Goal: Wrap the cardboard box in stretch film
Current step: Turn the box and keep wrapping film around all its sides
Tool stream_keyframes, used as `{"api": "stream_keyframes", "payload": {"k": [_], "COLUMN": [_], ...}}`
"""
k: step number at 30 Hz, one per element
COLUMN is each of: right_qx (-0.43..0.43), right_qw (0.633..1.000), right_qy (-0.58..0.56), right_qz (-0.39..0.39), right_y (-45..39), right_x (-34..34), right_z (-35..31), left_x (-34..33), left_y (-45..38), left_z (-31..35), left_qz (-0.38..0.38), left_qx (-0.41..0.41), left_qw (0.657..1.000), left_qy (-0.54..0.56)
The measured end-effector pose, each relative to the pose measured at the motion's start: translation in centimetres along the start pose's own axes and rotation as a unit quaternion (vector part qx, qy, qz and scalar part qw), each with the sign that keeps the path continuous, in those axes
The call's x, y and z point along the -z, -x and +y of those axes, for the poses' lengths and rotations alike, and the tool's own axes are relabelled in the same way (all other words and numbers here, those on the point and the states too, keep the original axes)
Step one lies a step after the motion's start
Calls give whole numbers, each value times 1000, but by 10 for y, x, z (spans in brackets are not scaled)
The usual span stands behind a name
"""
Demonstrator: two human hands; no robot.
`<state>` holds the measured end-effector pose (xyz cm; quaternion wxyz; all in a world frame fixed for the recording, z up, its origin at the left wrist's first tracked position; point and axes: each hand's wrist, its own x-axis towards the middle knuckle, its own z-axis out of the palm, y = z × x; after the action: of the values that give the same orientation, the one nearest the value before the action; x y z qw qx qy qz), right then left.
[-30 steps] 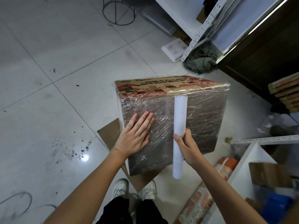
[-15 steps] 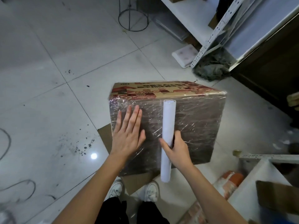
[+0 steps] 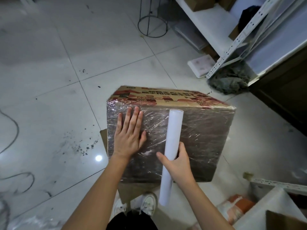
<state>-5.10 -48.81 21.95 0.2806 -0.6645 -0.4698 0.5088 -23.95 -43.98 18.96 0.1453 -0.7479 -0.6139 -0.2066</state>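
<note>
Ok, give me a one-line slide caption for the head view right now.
Left hand pressed flat on the film-covered cardboard box while the right hand grips the white film roll against its near side.

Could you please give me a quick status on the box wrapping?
Left hand flat on the filmed face. Right hand gripping the film roll. Cardboard box film-covered in front. Nothing blocking.

Lit evenly from overhead, cool and moderately bright. One small hard glare spot on the glossy floor tiles (image 3: 98,158), with softer sheen across the stretch film (image 3: 196,130) in crinkled streaks. Only faint, diffuse shadows under the cardboard box (image 3: 169,135). Strongly bowed by the wide lens, tile seams curving near the edges. Soft and smeared toward the corners, sharper at centre.
</note>
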Motion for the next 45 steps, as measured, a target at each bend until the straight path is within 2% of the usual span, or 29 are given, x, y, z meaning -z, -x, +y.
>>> {"api": "stream_keyframes", "payload": {"k": [5, 9, 13, 16, 18, 22, 25, 31, 34, 39, 45], "right_qx": [13, -7, -36, -16, 3, 16, 23, 21, 17, 4, -4], "right_qw": [985, 975, 973, 980, 983, 983, 981, 981, 977, 969, 949], "right_qy": [130, 165, 161, 123, 93, 90, 99, 114, 134, 154, 216], "right_qz": [113, 152, 161, 156, 157, 160, 164, 157, 166, 194, 232], "right_y": [-2, -7, -7, -2, 2, 2, 0, -4, -5, -6, -11], "right_x": [8, 4, 0, 0, 0, -2, 0, 4, 3, 3, 6], "right_z": [-2, -6, -8, -6, -4, -1, 1, 1, 1, 1, 4], "left_x": [-3, 3, 14, 20, 22, 31, 37, 41, 41, 36, 34], "left_y": [-1, -2, -5, -17, -36, -73, -88, -102, -107, -105, -91], "left_z": [2, 1, 1, -3, -10, -21, -25, -29, -28, -19, -18], "left_qz": [-11, -28, -34, -20, -43, -120, -139, -167, -176, -107, -1], "left_qx": [8, 10, 9, -83, -99, -53, -32, 59, 74, 93, 48], "left_qw": [1000, 1000, 999, 996, 994, 989, 980, 934, 934, 955, 963], "left_qy": [-11, -4, 18, 5, -2, 74, 136, 311, 301, 261, 266]}}
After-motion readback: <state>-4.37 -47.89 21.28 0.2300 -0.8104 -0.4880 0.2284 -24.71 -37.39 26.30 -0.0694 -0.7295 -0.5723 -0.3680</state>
